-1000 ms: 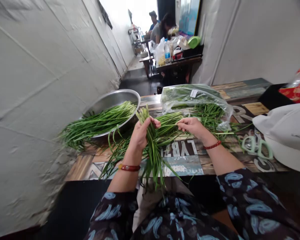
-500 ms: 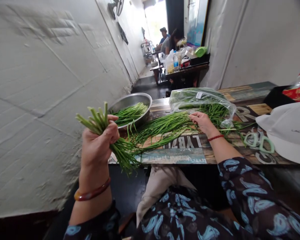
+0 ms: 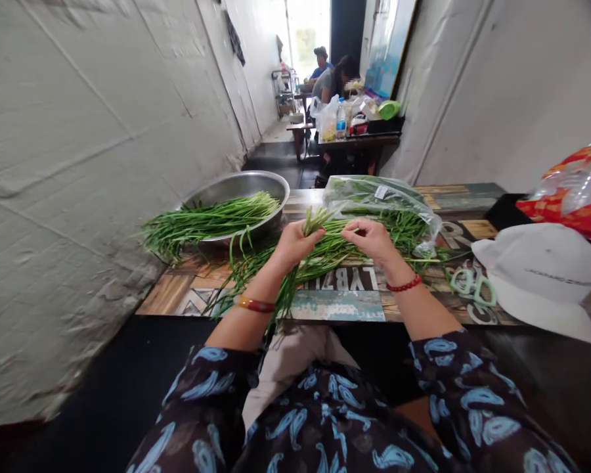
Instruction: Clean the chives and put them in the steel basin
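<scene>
**Left hand [image 3: 291, 246]:** grip clamped around a bunch of garlic chives [image 3: 325, 253], pale stem ends [image 3: 314, 222] poking up past the thumb.
**Right hand [image 3: 372, 240]:** grip together, fingers [image 3: 358, 230] curled onto the stems just beside the left hand. Exact contact is partly hidden by the fingers.
**Bunch:** held over the middle of the table [image 3: 175, 292], between the hands. Leaves trail toward the near edge and the lap cloth [image 3: 288, 364]. Can't tell if the tips touch anything.
**Left side:** steel bowl [image 3: 236, 187] at far left of the table, holding a bundle of trimmed-looking chives [image 3: 211, 220] that overhang its rim.
**Far side:** clear plastic bag [image 3: 379, 197] of greens, with loose chives [image 3: 404, 230] spilling from it toward the right hand.
**Right side:** green-handled scissors [image 3: 473, 286] lie on the table beside a white cap [image 3: 536, 276]. Red-orange plastic bag [image 3: 571, 197] sits beyond them.
**Background:** two co-workers [image 3: 328, 75] sit at a far table [image 3: 359, 139] down the corridor, well apart.
**Handling:** stems look thin and easy to bruise, so a snug fist seems better than a crushing one. Ends held level should limit slipping. Work close to the fist, over the table, so dropped strands stay off the lap.
</scene>
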`<state>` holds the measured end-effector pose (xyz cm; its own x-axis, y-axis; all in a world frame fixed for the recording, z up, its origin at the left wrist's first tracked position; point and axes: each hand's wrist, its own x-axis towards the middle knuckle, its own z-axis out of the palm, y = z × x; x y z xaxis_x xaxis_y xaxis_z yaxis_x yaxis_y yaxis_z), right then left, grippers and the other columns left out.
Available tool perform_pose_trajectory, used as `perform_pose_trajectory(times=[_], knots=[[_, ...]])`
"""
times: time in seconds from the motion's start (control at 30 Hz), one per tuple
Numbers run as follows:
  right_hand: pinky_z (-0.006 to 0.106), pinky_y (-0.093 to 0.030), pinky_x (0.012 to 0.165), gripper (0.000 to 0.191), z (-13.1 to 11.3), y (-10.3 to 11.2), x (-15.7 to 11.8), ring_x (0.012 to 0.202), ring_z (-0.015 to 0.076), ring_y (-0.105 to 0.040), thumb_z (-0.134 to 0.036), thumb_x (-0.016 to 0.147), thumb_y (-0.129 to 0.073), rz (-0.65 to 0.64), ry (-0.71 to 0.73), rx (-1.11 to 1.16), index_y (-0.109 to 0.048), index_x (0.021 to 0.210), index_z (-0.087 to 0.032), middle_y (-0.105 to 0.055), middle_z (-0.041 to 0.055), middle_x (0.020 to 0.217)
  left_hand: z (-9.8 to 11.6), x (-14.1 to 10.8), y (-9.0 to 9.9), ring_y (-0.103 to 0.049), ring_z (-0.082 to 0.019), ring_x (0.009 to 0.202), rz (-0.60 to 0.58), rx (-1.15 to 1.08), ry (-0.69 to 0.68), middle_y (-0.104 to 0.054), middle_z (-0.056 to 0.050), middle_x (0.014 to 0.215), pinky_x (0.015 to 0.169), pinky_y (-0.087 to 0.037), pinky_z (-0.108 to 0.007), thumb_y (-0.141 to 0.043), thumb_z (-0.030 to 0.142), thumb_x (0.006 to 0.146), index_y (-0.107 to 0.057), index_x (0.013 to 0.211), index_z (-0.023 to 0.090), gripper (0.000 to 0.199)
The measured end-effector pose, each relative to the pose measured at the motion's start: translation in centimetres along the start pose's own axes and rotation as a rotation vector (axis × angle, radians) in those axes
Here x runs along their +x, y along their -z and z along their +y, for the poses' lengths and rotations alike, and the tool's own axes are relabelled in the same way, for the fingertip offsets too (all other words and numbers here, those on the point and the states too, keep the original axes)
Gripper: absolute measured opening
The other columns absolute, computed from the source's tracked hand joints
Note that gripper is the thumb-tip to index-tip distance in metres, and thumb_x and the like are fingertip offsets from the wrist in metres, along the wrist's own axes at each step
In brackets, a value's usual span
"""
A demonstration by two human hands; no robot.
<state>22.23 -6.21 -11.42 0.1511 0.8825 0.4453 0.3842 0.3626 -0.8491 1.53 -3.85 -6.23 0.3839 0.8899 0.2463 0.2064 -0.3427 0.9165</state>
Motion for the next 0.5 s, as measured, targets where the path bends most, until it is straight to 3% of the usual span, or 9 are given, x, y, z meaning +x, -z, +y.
perform_pose_trajectory(times=[0.2, 0.37, 0.5], knots=[[0.026, -0.034, 0.054, 0.044, 1.3, -0.5, 1.8, 0.053, 0.0102, -0.045, -0.060, 0.073, -0.071, -0.033, -0.143, 0.118, -0.061, 0.060, -0.019, -0.057, -0.0018, 0.057, -2.5, 1.2, -2.1, -0.041, -0.005, 0.043, -0.157, -0.250, 0.205, -0.065, 0.000, 0.062, 0.042, -0.028, -0.020, -0.076, 0.039, 0.069, -0.067, 0.081, 0.011, 0.032], [0.024, -0.036, 0.050, 0.055, 2.7, -1.2, 2.4, 0.057, 0.0118, -0.053, -0.074, 0.072, -0.064, -0.003, -0.317, 0.377, -0.066, 0.076, -0.020, -0.062, 0.0000, 0.065, -4.2, 3.1, -2.8, -0.038, -0.004, 0.039, -0.145, -0.326, 0.306, -0.059, 0.002, 0.054, 0.039, -0.025, -0.020, -0.081, 0.044, 0.065, -0.063, 0.071, 0.012, 0.037], [0.023, -0.038, 0.049, 0.048, 3.6, -2.1, 1.7, 0.058, 0.0102, -0.055, -0.065, 0.074, -0.069, -0.048, -0.345, 0.471, -0.067, 0.090, -0.020, -0.066, 0.0006, 0.076, -5.4, 4.3, -3.3, -0.038, -0.003, 0.039, -0.157, -0.374, 0.351, -0.056, 0.004, 0.053, 0.039, -0.024, -0.019, -0.083, 0.045, 0.064, -0.061, 0.069, 0.013, 0.039]])
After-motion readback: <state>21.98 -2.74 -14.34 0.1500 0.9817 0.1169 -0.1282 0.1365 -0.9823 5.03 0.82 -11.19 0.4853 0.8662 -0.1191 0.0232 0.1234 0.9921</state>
